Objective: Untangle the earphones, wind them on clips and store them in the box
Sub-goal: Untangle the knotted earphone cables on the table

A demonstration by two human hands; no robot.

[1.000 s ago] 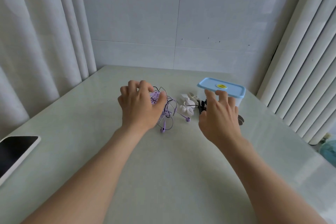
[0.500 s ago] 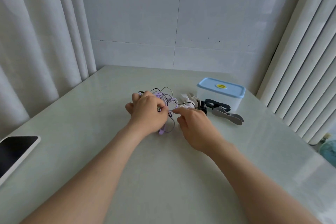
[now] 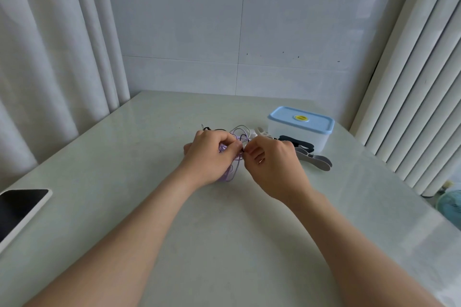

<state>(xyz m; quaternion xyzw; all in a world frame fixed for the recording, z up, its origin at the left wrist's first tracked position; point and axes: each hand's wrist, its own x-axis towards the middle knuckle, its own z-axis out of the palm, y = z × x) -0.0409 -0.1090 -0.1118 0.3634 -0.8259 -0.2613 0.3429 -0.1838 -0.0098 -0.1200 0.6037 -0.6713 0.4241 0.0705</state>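
A tangle of purple, white and black earphone cables (image 3: 237,135) lies mid-table, partly hidden under both hands. My left hand (image 3: 212,154) grips the purple bundle with curled fingers. My right hand (image 3: 272,162) pinches a cable right beside the left fingertips. A clear box with a blue lid (image 3: 300,127), lid on, stands behind my right hand. Winding clips lie in front of it: a white one (image 3: 262,131), a black one (image 3: 296,141) and a grey one (image 3: 318,161).
A phone (image 3: 20,209) with a dark screen lies at the table's left edge. Curtains hang on the left, vertical blinds on the right, a tiled wall behind. A teal fan (image 3: 450,203) stands low at the right, beyond the pale table (image 3: 224,244).
My right hand came from the box over to the tangle and now pinches a cable. My left hand closed on the purple bundle and lifted it slightly.
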